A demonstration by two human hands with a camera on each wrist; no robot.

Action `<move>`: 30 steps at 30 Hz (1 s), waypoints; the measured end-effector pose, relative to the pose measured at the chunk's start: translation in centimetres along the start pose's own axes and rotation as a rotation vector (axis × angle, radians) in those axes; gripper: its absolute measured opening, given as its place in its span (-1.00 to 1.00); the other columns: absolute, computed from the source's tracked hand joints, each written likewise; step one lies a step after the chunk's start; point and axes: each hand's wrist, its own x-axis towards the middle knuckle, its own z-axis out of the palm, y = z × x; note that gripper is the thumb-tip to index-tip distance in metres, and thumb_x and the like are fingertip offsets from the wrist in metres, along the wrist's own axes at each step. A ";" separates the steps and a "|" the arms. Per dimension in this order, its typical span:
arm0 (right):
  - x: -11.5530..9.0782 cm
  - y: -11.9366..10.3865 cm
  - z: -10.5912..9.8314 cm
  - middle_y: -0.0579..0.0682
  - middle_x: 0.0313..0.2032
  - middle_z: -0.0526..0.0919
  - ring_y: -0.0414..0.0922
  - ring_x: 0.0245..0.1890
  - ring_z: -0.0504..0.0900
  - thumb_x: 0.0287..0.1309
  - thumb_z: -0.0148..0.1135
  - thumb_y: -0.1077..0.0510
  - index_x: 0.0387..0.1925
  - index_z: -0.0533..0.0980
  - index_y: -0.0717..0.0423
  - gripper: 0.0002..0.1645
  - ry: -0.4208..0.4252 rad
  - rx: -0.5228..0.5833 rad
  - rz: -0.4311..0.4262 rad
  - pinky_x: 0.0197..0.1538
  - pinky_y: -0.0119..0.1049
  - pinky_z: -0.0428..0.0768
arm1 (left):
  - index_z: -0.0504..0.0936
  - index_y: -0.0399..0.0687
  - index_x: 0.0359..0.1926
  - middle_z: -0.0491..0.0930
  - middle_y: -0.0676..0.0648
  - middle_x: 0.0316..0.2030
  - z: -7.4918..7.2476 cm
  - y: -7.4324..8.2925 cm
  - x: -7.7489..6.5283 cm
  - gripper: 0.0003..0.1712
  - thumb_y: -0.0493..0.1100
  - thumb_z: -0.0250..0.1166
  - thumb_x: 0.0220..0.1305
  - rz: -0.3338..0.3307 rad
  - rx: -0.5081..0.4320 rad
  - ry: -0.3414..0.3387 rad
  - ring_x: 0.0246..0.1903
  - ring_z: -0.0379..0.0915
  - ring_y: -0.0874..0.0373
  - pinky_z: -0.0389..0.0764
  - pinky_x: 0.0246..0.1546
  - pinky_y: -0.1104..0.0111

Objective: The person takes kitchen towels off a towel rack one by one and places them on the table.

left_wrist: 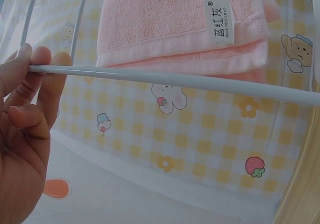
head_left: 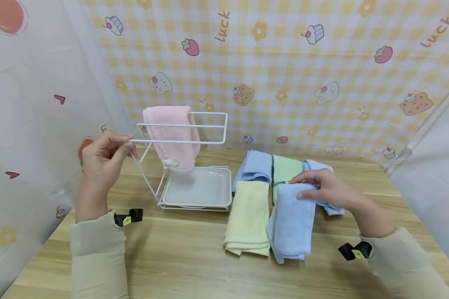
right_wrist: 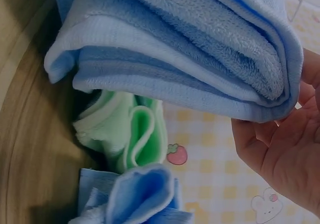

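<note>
At the front left corner of a white wire rack [head_left: 177, 142], my left hand [head_left: 105, 160] pinches the top bar between thumb and fingers. A folded pink towel [head_left: 170, 135] hangs over the rack's upper bars; its label shows in the left wrist view. My right hand [head_left: 327, 189] grips the upper edge of a folded blue towel [head_left: 294, 222], which hangs down from the fingers. Just left of it lies a folded yellow towel [head_left: 248, 216]. Behind are a green towel [head_left: 287, 168] and two more blue towels, one left [head_left: 257, 165] and one partly hidden by my right hand.
A white tray [head_left: 198, 187] sits in the rack's base. The rack stands on a wooden table [head_left: 179, 253]. Behind the table hangs a yellow checked cloth [head_left: 277, 70] with printed figures, and white sheets [head_left: 41, 104] close off the sides.
</note>
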 end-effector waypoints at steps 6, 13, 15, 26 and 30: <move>0.5 1.3 0.5 -0.01 -0.15 0.73 -0.36 -0.25 0.58 0.14 0.41 0.23 -0.04 0.65 0.10 -0.69 -0.002 0.005 0.058 -0.24 -0.43 0.57 | 0.56 -0.66 -0.23 0.66 0.28 -0.46 0.1 0.1 0.0 -0.89 -0.56 0.22 0.23 0.008 0.043 0.001 -0.52 0.59 0.40 0.65 -0.29 0.63; 1.1 2.5 1.0 -0.02 -0.16 0.72 -0.34 -0.30 0.56 0.15 0.41 0.22 -0.04 0.65 0.09 -0.69 0.009 -0.077 0.065 -0.23 -0.43 0.53 | 0.53 -0.68 -0.22 0.69 0.18 -0.45 0.1 0.0 0.0 -0.88 -0.58 0.21 0.23 0.026 -0.063 -0.004 -0.52 0.61 0.36 0.65 -0.27 0.63; 1.3 2.7 1.1 -0.06 -0.16 0.72 -0.35 -0.28 0.56 0.16 0.40 0.20 -0.04 0.65 0.07 -0.70 0.006 -0.105 0.067 -0.17 -0.43 0.53 | 0.53 -0.68 -0.22 0.69 0.16 -0.45 0.0 0.0 0.1 -0.88 -0.58 0.21 0.23 0.026 -0.089 -0.004 -0.52 0.61 0.36 0.65 -0.27 0.63; 1.8 3.7 1.9 -0.01 -0.12 0.73 -0.27 -0.24 0.51 0.18 0.40 0.14 -0.02 0.65 0.08 -0.68 0.026 -0.147 0.111 -0.16 -0.40 0.51 | 0.51 -0.70 -0.23 0.69 0.13 -0.45 0.0 -0.2 0.1 -0.89 -0.60 0.20 0.23 0.028 -0.128 -0.015 -0.51 0.61 0.34 0.66 -0.27 0.62; 1.9 4.0 2.3 0.01 -0.08 0.73 -0.24 -0.23 0.51 0.18 0.40 0.15 -0.02 0.65 0.08 -0.68 0.043 -0.175 0.113 -0.15 -0.38 0.52 | 0.52 -0.69 -0.22 0.69 0.12 -0.44 0.0 -0.4 0.0 -0.89 -0.60 0.20 0.22 0.030 -0.131 -0.016 -0.51 0.62 0.34 0.66 -0.27 0.61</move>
